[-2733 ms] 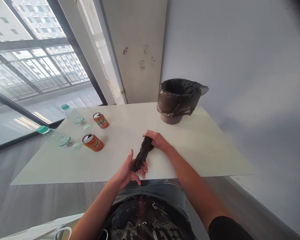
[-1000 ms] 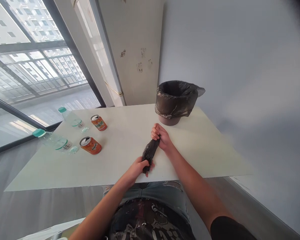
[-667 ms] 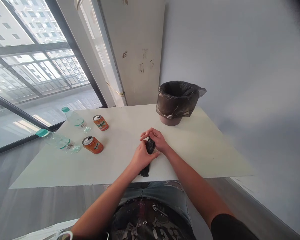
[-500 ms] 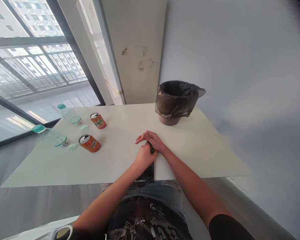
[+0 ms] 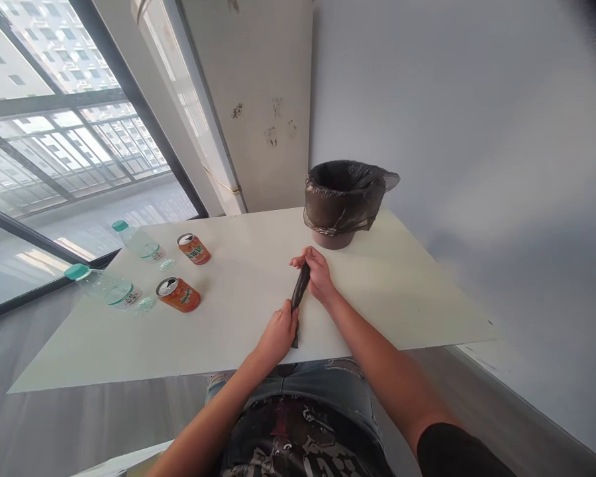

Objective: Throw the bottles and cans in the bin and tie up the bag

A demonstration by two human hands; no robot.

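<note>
A long, gathered black plastic bag (image 5: 300, 286) stretches between my two hands over the front of the white table. My left hand (image 5: 280, 330) is closed around its lower part, and a short tail hangs below that fist. Higher up, my right hand (image 5: 318, 273) grips the upper end between thumb and fingers. Beyond my hands stands a trash bin (image 5: 332, 240) on the table. Another black bag (image 5: 345, 209) lines it, its edge folded over the rim.
On the table's left (image 5: 129, 351) lie two clear plastic bottles (image 5: 142, 242) with green caps. Two orange drink cans (image 5: 179, 295) lie beside them. A wall rises along the right side, and a glass door is at the left.
My hands have drawn apart along the bag, the right one upward and the left one lower. The bag now shows as a long twisted strip between them. The view has shifted slightly.
</note>
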